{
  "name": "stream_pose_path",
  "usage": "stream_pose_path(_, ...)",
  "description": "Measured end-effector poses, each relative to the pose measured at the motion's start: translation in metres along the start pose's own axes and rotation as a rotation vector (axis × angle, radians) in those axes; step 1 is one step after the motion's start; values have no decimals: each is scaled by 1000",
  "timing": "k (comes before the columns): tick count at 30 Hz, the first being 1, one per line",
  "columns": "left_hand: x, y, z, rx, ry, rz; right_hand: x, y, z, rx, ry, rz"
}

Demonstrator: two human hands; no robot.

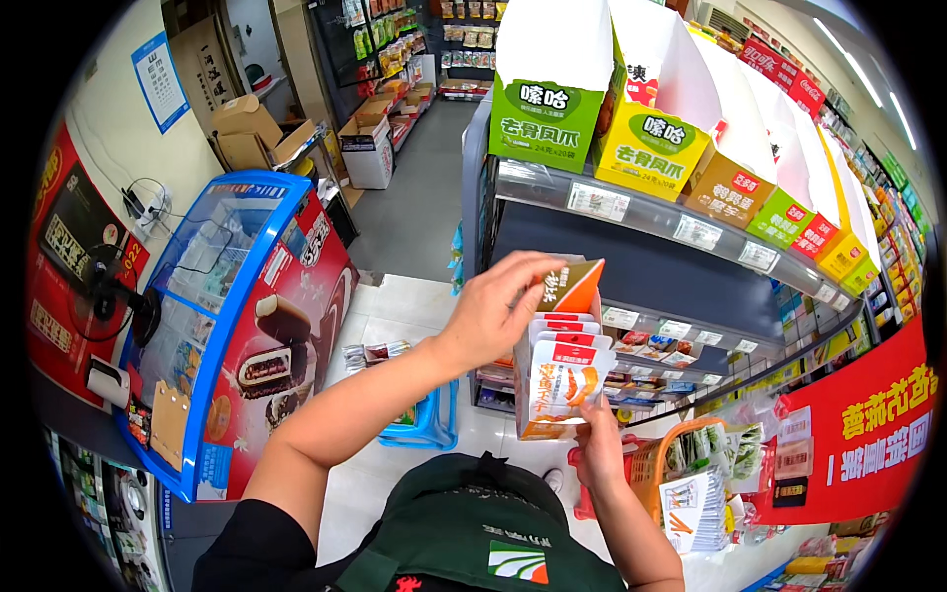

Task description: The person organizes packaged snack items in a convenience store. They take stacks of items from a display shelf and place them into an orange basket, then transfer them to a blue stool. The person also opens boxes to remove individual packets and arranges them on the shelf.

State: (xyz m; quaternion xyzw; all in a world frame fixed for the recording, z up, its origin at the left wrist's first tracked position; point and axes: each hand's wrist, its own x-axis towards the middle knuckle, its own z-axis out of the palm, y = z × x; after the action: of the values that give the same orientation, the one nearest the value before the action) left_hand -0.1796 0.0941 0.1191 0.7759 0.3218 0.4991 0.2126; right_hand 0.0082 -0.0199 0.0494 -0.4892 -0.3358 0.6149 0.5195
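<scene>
In front of me is a cardboard display box [554,430] of snack packets, tilted, with several white-and-orange packets [564,379] standing in it. My left hand [498,304] pinches the orange-and-brown flap [574,287] at the box's far end. The tips of some of its fingers are hidden behind that flap. Holding the box by its near right corner, my right hand [599,446] has its thumb along the front and its other fingers mostly out of sight. Just beyond the box runs a dark shelf [631,259] with price tags on its edges.
Open display boxes, green [541,118] and yellow [651,148] among them, line the top shelf. A blue-framed freezer [286,345] stands left. On the floor are a blue plastic stool or crate [434,419] and, at right, an orange basket [651,464] of packets. A red banner [878,414] hangs right.
</scene>
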Motion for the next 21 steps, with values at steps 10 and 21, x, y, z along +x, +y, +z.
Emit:
stream_pose_path(10,2,3,0,5,3,-19,13,-8,4,27,-8,-69)
stream_pose_path(21,-12,-8,8,-191,-20,-225,9,-23,-27,-66,-75,9)
